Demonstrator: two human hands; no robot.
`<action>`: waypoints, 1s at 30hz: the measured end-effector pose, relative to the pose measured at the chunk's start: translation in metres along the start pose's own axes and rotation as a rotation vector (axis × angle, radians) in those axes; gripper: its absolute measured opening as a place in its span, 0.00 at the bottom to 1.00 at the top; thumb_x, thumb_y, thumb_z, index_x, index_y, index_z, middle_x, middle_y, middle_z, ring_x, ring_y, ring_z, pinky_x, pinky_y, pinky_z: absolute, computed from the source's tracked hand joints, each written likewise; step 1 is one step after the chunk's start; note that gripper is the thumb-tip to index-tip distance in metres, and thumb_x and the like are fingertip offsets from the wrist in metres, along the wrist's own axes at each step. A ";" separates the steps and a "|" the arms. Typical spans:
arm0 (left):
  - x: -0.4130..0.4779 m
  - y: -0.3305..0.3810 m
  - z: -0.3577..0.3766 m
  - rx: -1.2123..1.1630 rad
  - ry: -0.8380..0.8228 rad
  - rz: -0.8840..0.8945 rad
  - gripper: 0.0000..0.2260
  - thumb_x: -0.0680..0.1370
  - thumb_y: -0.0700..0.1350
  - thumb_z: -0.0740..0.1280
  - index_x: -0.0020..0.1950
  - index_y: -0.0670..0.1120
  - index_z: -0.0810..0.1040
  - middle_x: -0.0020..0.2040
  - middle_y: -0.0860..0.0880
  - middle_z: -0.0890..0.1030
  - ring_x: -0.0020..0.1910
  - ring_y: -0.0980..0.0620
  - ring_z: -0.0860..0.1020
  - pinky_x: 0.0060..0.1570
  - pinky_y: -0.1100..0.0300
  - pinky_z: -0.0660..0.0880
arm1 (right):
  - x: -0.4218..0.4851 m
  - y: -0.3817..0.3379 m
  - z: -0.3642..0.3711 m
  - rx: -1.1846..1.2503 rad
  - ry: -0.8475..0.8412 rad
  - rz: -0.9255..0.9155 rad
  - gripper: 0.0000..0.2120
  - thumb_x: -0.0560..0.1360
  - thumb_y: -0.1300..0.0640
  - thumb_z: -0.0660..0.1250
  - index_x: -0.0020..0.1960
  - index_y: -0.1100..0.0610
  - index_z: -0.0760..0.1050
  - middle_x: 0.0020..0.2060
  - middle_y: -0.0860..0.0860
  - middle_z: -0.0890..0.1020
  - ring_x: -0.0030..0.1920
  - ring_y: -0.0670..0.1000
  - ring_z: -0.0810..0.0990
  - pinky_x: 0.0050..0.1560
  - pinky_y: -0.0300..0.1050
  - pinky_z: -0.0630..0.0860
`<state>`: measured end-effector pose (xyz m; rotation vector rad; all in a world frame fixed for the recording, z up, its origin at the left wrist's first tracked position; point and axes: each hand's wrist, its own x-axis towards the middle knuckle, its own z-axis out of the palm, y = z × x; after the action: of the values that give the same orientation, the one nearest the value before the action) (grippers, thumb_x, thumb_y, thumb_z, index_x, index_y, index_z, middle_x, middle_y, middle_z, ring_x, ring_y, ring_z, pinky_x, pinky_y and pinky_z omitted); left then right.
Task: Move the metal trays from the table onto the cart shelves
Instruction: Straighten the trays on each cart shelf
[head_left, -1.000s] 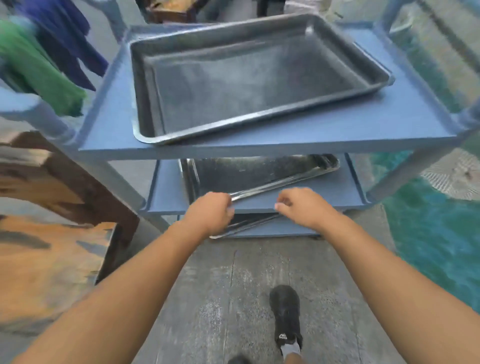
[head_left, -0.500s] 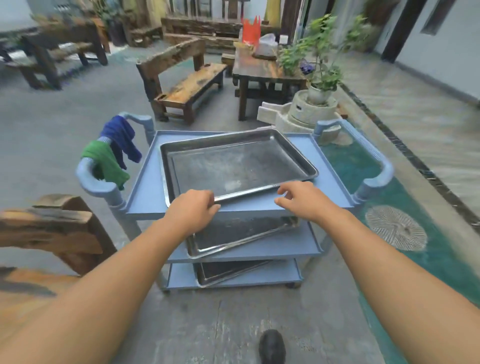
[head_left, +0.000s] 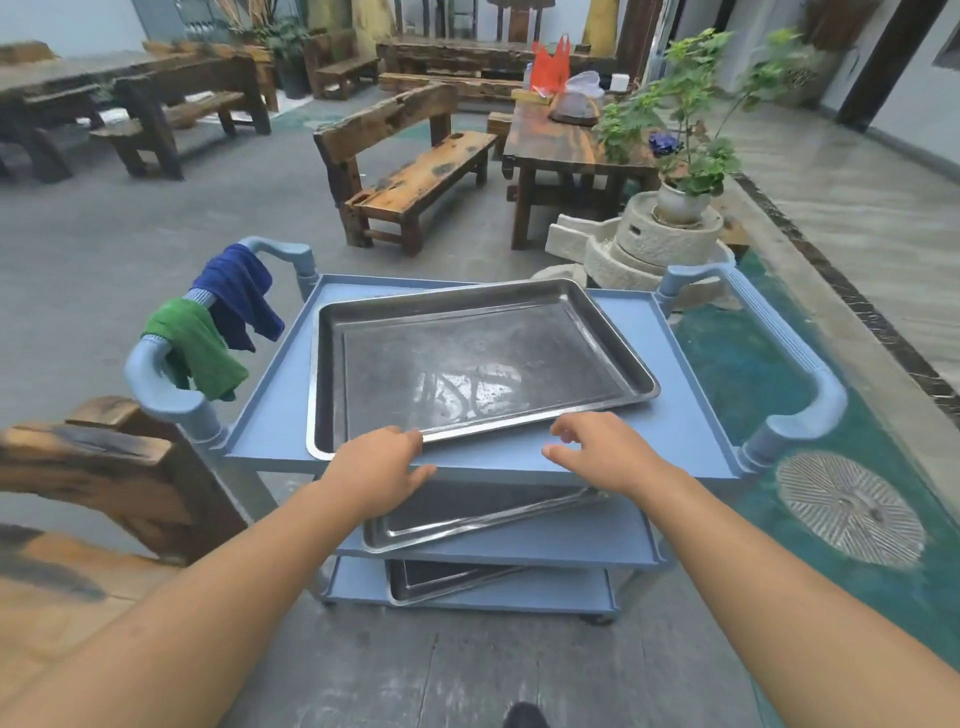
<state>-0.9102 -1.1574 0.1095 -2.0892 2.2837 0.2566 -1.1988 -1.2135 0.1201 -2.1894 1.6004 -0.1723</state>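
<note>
**Now, three trays aboard, both hands empty**

Right, take a look at your cart (head_left: 680, 447). The top tray (head_left: 467, 364) sits skewed on the upper shelf. The middle tray (head_left: 467, 525) lies askew one level down, and the bottom tray (head_left: 441, 582) rests on the lowest shelf. Every shelf carries a tray, so by my reckoning the loading is all but finished. Whether any wait on the table (head_left: 62, 613) at your lower left I cannot tell, because only a blurred corner shows.

On to the hands. Your left hand (head_left: 382, 467) lies loosely open over the front lip of the upper shelf. Its fingers are fairly straight and its thumb side is at the top tray's near rim, gripping nothing. Your right hand (head_left: 597, 452) hovers above the same lip with its fingers spread and relaxed. It is close to that rim but apart from it, and it carries nothing.

A green cloth (head_left: 202, 353) and a blue cloth (head_left: 239, 296) hang on the left handle. If anything's left here, I'd say it's squaring that top tray.
</note>
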 end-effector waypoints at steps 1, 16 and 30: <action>0.010 0.002 0.002 0.013 -0.016 -0.005 0.19 0.80 0.60 0.60 0.60 0.47 0.74 0.54 0.48 0.78 0.51 0.46 0.77 0.50 0.49 0.78 | 0.011 0.008 0.000 -0.003 0.009 -0.024 0.22 0.75 0.41 0.65 0.64 0.52 0.76 0.60 0.50 0.80 0.61 0.51 0.77 0.59 0.48 0.74; 0.107 0.018 0.054 -0.086 -0.083 -0.204 0.33 0.74 0.69 0.62 0.72 0.51 0.64 0.64 0.47 0.69 0.62 0.45 0.70 0.54 0.49 0.74 | 0.130 0.081 0.016 -0.215 -0.134 -0.166 0.38 0.71 0.30 0.63 0.71 0.53 0.67 0.68 0.56 0.69 0.69 0.58 0.67 0.68 0.54 0.66; 0.139 -0.015 0.097 0.016 -0.123 -0.197 0.50 0.63 0.83 0.38 0.77 0.56 0.57 0.77 0.45 0.58 0.73 0.38 0.57 0.67 0.36 0.62 | 0.190 0.116 0.064 -0.305 -0.296 -0.085 0.54 0.56 0.13 0.46 0.76 0.35 0.40 0.80 0.50 0.42 0.79 0.56 0.42 0.74 0.64 0.49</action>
<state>-0.9168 -1.2819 -0.0071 -2.2034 1.9892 0.3471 -1.2169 -1.4024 -0.0124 -2.3731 1.4440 0.3795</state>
